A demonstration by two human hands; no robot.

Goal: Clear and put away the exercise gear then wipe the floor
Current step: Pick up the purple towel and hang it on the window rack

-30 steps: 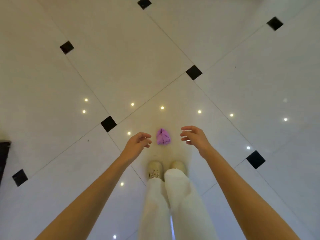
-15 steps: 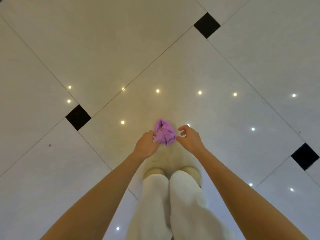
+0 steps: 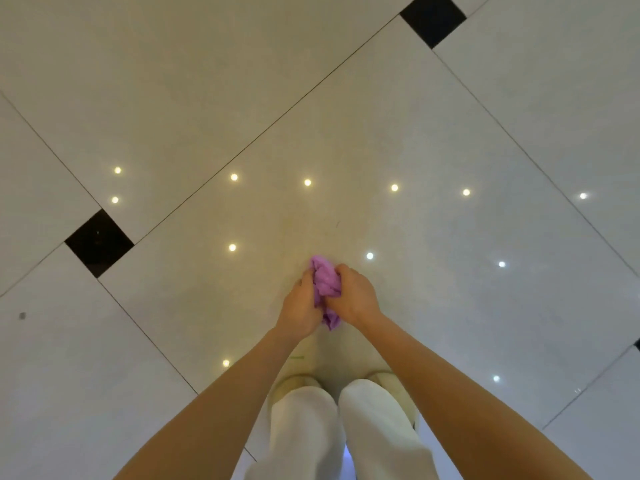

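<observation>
A crumpled purple cloth (image 3: 325,282) is bunched between both my hands, low over the glossy white tiled floor (image 3: 398,133) just ahead of my feet. My left hand (image 3: 300,308) grips its left side with curled fingers. My right hand (image 3: 354,295) grips the right side, fingers wrapped over the top. A tail of the cloth hangs down between my wrists. Whether the cloth touches the floor cannot be told.
My legs in white trousers (image 3: 346,434) and pale shoes (image 3: 294,386) stand right below my hands. Small black inset tiles lie at the left (image 3: 98,242) and top right (image 3: 433,19). Ceiling lights reflect as bright dots across the floor.
My open hands closed in on the cloth from both sides and now grip it. The view dropped nearer to the floor.
</observation>
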